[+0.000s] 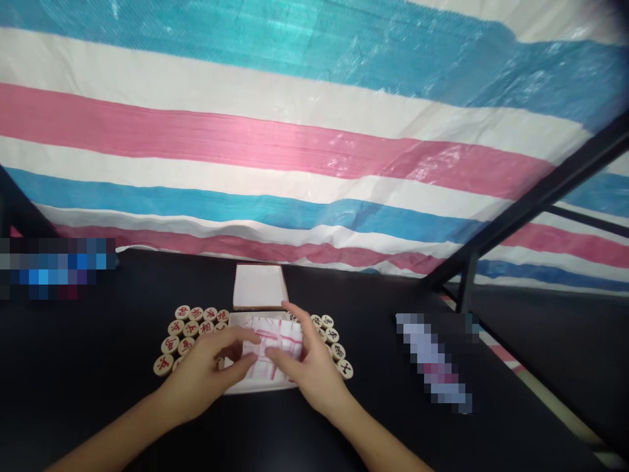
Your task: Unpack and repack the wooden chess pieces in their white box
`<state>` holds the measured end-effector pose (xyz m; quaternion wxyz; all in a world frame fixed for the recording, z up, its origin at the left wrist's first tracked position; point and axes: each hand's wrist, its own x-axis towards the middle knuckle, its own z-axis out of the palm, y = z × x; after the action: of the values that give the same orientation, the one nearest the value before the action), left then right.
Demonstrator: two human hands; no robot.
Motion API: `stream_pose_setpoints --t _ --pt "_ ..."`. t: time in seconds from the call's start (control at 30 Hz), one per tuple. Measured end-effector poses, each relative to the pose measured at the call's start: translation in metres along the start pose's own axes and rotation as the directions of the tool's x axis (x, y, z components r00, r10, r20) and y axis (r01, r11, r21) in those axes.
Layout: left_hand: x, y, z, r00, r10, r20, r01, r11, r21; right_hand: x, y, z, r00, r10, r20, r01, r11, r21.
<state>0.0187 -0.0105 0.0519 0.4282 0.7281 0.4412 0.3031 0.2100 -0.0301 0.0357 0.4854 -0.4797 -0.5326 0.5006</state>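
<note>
A folded white sheet with pink lines (276, 329) lies in a shallow white box (234, 388) in front of me. My left hand (209, 370) reaches over the box's left side, fingers curved, with thumb and index tips apart at the sheet. At the sheet's right side is my right hand (314, 367), its thumb over the sheet and its fingers stretched toward the far edge. Round Chinese chess pieces with red characters (170, 345) stand in rows left of the box. Pieces with black characters (338, 352) are on the right, partly hidden by my right hand.
Behind the box lies its open lid (259, 286), pale inside. A blurred-out long item (435, 364) is on the black table (383, 419) to the right, another (63, 269) at far left. A striped tarp (275, 144) hangs behind, with a dark metal frame (531, 200) at right.
</note>
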Motion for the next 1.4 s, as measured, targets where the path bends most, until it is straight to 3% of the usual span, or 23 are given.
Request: stream_pose_setpoints --t 0.13,0.3,0.67,0.93,1.4 --pt "-0.001 0.002 0.001 1.000 -0.027 0.011 0.029 0.980 -0.198 -0.001 -0.001 -0.001 0.997 0.050 0.058 -0.044 0.995 -0.094" --pt "-0.001 0.000 0.001 0.994 -0.105 0.038 0.111 0.953 -0.280 -0.004 -0.007 -0.003 0.998 0.026 0.064 -0.010 0.970 -0.243" --pt "0.002 0.010 -0.001 0.996 -0.068 0.065 0.071 0.996 -0.049 -0.007 -0.006 -0.002 0.995 0.034 0.098 0.005 0.930 -0.366" --pt "0.001 0.005 -0.004 0.997 -0.068 0.027 0.069 0.997 -0.027 -0.005 -0.011 -0.004 0.994 0.033 0.104 0.009 0.925 -0.381" --pt "0.004 0.011 -0.010 0.994 -0.101 0.040 0.104 0.990 -0.091 -0.003 -0.013 -0.007 0.993 0.000 0.114 0.029 0.968 -0.248"
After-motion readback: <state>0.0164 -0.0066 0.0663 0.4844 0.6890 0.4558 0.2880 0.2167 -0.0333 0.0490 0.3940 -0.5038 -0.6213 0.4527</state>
